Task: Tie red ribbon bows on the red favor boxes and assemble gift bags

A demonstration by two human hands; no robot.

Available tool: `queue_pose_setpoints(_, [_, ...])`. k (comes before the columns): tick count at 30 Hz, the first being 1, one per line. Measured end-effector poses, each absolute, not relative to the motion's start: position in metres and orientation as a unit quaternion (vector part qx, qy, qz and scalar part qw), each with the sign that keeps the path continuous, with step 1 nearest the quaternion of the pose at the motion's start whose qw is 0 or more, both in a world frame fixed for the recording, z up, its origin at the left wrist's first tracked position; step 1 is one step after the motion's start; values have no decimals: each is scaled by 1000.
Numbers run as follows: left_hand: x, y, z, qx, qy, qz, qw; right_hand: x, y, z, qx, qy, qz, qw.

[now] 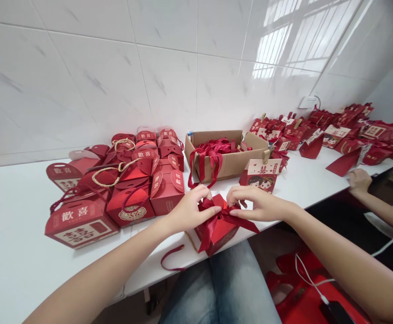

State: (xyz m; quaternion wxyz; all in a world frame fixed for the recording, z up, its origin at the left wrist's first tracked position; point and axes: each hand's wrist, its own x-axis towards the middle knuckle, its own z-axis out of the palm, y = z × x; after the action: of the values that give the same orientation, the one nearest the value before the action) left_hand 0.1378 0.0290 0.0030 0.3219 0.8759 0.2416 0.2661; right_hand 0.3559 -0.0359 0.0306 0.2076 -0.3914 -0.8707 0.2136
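Observation:
A small red gift box [221,231] sits at the front edge of the white table [14,252]. A dark red ribbon [216,216] is wrapped over its top with loose tails hanging off both sides. My left hand [191,209] pinches the ribbon on the left side of the box top. My right hand [255,202] pinches the ribbon on the right side. Both hands meet over the knot.
Several finished red boxes [129,180] stand at the left. A cardboard box [232,159] full of red ribbons sits behind my hands. More red boxes [345,130] crowd the far right. Another person's hand [358,180] rests on the table's right edge.

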Motion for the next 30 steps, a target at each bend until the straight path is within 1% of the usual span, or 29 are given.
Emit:
queue_pose_setpoints(6, [137,28,1,847,238,268,393,356,-33,24,-420,-856,209,216])
queue_pose_setpoints(11, [138,29,-3,839,223,254,425,357,-31,14,-418,-846,244,223])
queue_pose_setpoints(20, [139,26,-5,837,216,245,438,352,-26,4,-447,-834,193,259])
queue_pose_setpoints(30, [140,25,-7,843,227,243,423,356,-24,-5,-459,-843,143,242])
